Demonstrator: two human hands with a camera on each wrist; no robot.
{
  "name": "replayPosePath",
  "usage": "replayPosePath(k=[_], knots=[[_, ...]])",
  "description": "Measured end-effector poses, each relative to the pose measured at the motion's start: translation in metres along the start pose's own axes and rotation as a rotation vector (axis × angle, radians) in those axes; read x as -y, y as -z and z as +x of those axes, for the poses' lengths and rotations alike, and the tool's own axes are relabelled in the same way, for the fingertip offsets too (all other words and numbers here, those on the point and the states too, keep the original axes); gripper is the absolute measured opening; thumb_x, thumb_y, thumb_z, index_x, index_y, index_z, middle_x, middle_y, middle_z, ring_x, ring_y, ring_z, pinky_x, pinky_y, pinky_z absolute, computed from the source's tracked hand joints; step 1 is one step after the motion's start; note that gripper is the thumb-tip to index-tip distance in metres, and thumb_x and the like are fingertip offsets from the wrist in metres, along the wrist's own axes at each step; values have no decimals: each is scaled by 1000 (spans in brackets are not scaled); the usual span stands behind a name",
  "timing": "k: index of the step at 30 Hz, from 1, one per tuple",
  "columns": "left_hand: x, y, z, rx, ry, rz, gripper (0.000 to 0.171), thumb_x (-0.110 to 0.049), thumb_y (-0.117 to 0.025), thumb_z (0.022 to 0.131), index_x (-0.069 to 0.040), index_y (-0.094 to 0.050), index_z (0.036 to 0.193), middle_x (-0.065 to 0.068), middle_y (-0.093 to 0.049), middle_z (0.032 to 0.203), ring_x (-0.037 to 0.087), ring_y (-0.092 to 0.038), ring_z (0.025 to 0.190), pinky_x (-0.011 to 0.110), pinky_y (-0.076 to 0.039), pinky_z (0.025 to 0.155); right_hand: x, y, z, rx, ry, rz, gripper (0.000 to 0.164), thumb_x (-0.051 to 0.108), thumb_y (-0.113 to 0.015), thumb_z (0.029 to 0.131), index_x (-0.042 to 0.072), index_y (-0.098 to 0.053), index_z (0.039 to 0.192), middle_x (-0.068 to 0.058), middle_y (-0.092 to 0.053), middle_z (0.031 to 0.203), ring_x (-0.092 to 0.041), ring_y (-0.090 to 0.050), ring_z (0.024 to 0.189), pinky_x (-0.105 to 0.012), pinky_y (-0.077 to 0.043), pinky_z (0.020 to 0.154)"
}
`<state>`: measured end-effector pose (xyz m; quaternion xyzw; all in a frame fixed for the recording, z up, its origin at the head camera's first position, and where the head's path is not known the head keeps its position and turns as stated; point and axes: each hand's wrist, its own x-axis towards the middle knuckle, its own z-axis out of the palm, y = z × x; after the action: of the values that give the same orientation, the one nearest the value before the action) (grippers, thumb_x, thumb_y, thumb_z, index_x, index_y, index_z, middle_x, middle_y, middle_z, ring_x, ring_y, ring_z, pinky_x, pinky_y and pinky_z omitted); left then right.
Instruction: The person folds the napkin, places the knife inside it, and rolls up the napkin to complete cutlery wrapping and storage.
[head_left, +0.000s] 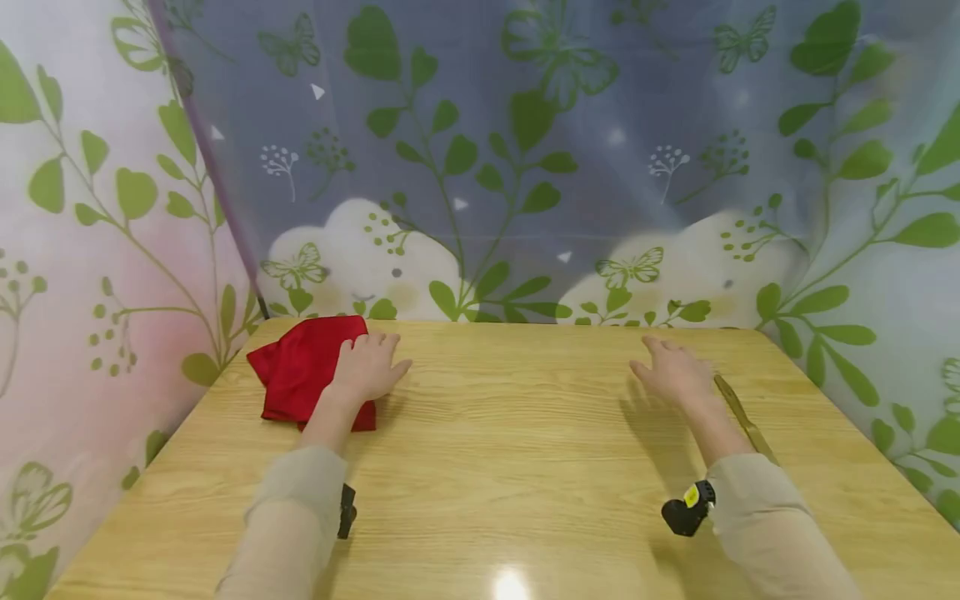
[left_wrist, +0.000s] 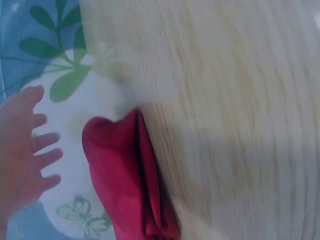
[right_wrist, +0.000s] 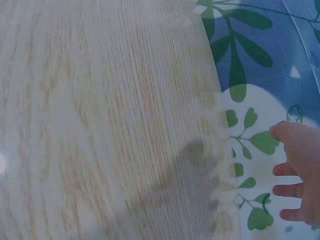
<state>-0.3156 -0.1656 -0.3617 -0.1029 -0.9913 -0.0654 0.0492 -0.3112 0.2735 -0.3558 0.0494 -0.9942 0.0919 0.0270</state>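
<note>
A red cloth (head_left: 307, 367), loosely folded and shiny, lies at the table's far left. Over its right part, in the head view, my left hand (head_left: 366, 367) is held with fingers spread and nothing in them. The left wrist view shows that hand (left_wrist: 22, 150) apart from the folded cloth (left_wrist: 120, 175). On the far right, my right hand (head_left: 675, 375) hovers above the table, fingers extended and holding nothing. Just right of it lies a long, slim, brownish-gold object (head_left: 742, 412), partly hidden by the right forearm; its kind is unclear.
The light wood table (head_left: 510, 467) reaches back to a blue curtain (head_left: 480, 167) printed with leaves and butterflies. Pale leaf-patterned hangings (head_left: 97, 250) close in both sides. A small black camera (head_left: 686, 510) is strapped to the right wrist, another (head_left: 347, 510) to the left.
</note>
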Motion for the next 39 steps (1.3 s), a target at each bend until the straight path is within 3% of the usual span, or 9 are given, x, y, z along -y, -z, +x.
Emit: replayPosePath(k=[5,8,10,15,18,23,30,34,39], knots=[[13,6,-4,-65,-29,17,34,-30,-51,92,2,-61,97,17,-60,99,37,-54,94,47,-43,81,16,-1,7,27,70,14,48,31,-42,96,-4,-48,129,-26,-57,118,-40,-57,100,-51,-47,75],[22,8,-5,-89,-28,13,29,-28,-52,91,-5,-56,73,11,-56,76,32,-55,77,43,-45,70,27,-2,10,22,117,7,40,28,-43,96,-3,-57,118,-21,-63,107,-34,-62,89,-44,-49,67],[29,10,-7,-84,-16,3,31,-26,-52,91,-8,-50,67,8,-51,69,30,-54,72,42,-45,66,36,-4,13,16,145,16,33,25,-44,96,-1,-61,104,-17,-64,91,-28,-61,76,-40,-47,62],[46,15,-14,-23,39,-10,25,-27,-53,91,-5,-56,80,10,-53,77,31,-54,78,47,-44,75,57,-11,20,1,215,31,22,21,-48,94,9,-55,77,-3,-47,61,-16,-39,52,-31,-31,52],[56,18,-20,14,64,-7,29,-28,-52,91,-1,-60,98,16,-57,91,36,-54,90,51,-41,82,71,-13,21,-5,265,46,18,20,-51,93,8,-61,85,-1,-54,67,-14,-46,56,-31,-37,53],[71,18,-28,29,93,-7,41,-26,-52,90,4,-55,119,25,-53,114,45,-49,105,57,-37,87,100,-16,25,-6,370,75,20,19,-54,91,5,-66,99,-7,-65,89,-22,-61,78,-40,-48,70],[91,17,-40,97,111,-44,46,-24,-58,86,5,-52,122,27,-52,119,46,-48,109,59,-35,88,150,-26,34,4,498,78,21,18,-54,91,4,-67,101,-8,-66,93,-24,-62,87,-39,-48,77],[96,16,-47,154,112,-91,56,-30,-62,85,5,-49,126,28,-50,122,46,-45,113,58,-34,92,175,-33,39,19,552,64,20,18,-54,91,5,-67,101,-7,-66,95,-23,-62,88,-37,-48,77],[101,14,-55,176,97,-117,66,-40,-72,76,4,-53,123,25,-53,118,44,-45,111,56,-36,92,202,-42,43,33,589,55,19,17,-57,90,6,-67,101,-6,-67,96,-22,-62,90,-35,-48,78]])
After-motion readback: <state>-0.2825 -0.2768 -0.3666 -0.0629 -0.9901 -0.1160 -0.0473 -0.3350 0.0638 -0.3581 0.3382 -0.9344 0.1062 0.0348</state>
